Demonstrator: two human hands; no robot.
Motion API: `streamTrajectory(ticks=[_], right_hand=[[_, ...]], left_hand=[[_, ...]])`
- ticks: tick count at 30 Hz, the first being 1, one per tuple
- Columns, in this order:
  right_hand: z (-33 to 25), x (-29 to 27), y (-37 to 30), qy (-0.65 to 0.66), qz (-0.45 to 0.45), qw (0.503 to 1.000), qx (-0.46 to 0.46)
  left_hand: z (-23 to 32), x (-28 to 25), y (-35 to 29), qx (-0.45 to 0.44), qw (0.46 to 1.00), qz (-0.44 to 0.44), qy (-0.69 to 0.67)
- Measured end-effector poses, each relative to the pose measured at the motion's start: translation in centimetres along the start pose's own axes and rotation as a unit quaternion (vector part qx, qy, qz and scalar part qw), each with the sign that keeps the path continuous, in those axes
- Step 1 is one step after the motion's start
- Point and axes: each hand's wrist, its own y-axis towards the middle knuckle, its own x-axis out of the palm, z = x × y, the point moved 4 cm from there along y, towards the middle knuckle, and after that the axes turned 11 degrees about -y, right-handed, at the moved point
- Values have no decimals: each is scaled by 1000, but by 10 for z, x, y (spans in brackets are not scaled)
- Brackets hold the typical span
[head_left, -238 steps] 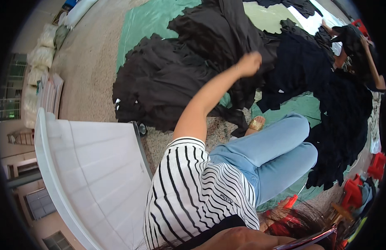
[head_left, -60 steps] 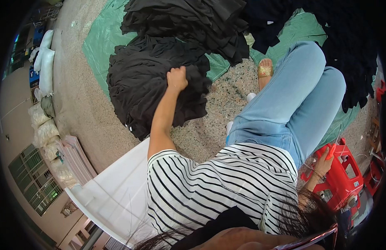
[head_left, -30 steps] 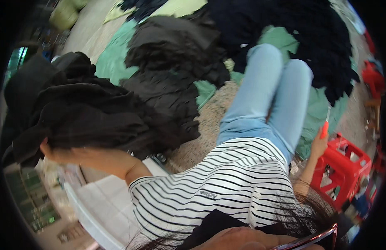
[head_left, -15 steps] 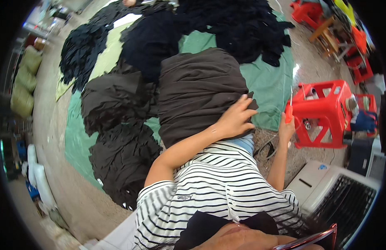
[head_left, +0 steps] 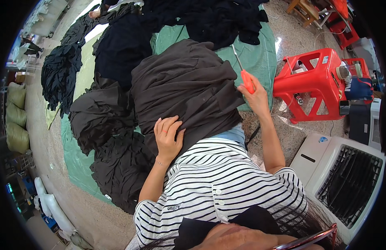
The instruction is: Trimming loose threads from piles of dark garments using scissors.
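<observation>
A large heap of dark brown fabric (head_left: 182,79) covers my lap and legs, its surface in loose folds. My left hand (head_left: 168,139) rests on the near left side of this cloth, fingers bent a little and apart, holding nothing. To the right of the heap, my right hand (head_left: 258,100) is closed round the handle of a red-handled tool (head_left: 247,81) with a long narrow metal blade. The blade points up and away, over the green sheet. From this angle I cannot tell whether it is scissors or another bladed tool.
More brown cloth piles (head_left: 99,112) lie at the left, and navy cloth (head_left: 122,50) lies farther off, on a green sheet (head_left: 259,46). A red plastic stool (head_left: 314,85) stands at the right with small items on it. Nearer is a white air cooler (head_left: 309,160). Another person's foot (head_left: 94,14) shows far left.
My left hand has moved from the right side of the cloth to its left side. My right hand has lifted the tool forward and left, closer to the cloth. The whole view has shifted.
</observation>
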Motion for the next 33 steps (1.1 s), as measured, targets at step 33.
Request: streamTrajectory(ticks=[33], right_hand=[[-133, -206, 92, 214, 113, 954, -179]], left_hand=[[12, -101, 26, -44, 990, 93, -93]])
